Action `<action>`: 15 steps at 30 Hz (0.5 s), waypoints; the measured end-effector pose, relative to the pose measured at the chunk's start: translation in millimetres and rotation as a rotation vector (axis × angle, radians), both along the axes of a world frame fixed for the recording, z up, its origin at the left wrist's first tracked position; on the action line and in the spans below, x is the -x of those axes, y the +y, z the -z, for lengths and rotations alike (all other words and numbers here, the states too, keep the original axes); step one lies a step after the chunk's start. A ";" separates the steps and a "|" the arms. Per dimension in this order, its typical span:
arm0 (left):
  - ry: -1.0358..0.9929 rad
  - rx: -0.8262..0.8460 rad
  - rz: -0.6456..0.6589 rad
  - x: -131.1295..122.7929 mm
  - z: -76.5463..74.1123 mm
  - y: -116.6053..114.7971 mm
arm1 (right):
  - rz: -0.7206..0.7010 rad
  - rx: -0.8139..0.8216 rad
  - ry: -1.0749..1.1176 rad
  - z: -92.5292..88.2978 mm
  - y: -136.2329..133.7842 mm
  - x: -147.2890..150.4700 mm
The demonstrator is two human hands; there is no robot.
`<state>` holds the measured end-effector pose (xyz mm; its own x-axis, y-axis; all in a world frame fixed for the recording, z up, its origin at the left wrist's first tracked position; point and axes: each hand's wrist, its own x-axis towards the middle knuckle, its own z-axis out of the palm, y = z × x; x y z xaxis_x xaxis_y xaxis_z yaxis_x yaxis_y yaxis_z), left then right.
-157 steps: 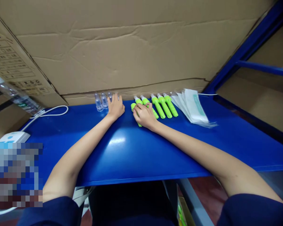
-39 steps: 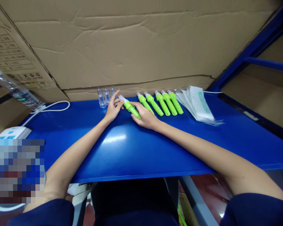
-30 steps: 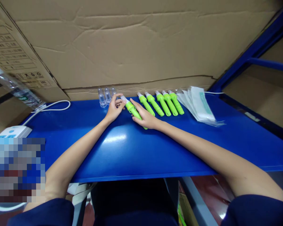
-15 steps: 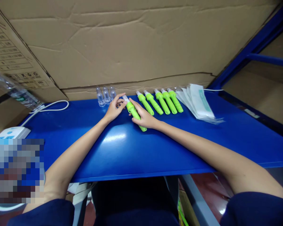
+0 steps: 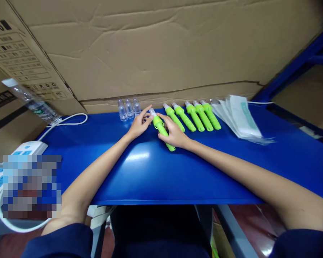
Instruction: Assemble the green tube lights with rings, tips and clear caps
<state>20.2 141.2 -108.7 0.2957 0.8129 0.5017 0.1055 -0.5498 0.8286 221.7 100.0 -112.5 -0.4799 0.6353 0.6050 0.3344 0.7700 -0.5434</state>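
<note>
Over the blue surface (image 5: 161,175), green tube (image 5: 161,129) gripped along its body by the curled fingers of the right hand (image 5: 175,134), long axis slanted far-leftward, clear tip (image 5: 152,111) seemingly pinched between thumb and forefinger of the left hand (image 5: 138,125).

Smooth plastic stick (image 5: 163,129), glossy tabletop (image 5: 174,175)

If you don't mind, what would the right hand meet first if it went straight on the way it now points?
Probably the left hand, ahead at the tip of the green stick that the right hand holds; any gap between them is hard to judge.
</note>
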 end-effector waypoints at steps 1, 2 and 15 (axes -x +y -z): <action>0.003 0.002 0.001 -0.2 0.3 0.0 | 0.004 0.002 0.000 0.1 -0.2 0.1; 0.005 0.004 0.002 -0.3 0.6 -0.1 | 0.007 0.006 0.000 0.0 -0.5 0.2; 0.137 -0.023 0.031 1.1 5.4 2.7 | 0.097 0.023 0.010 -1.9 -1.8 2.1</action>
<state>19.2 143.9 -114.1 0.3877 0.7911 0.4730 0.1994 -0.5730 0.7949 219.6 98.3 -110.5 -0.4094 0.6922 0.5944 0.4015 0.7216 -0.5640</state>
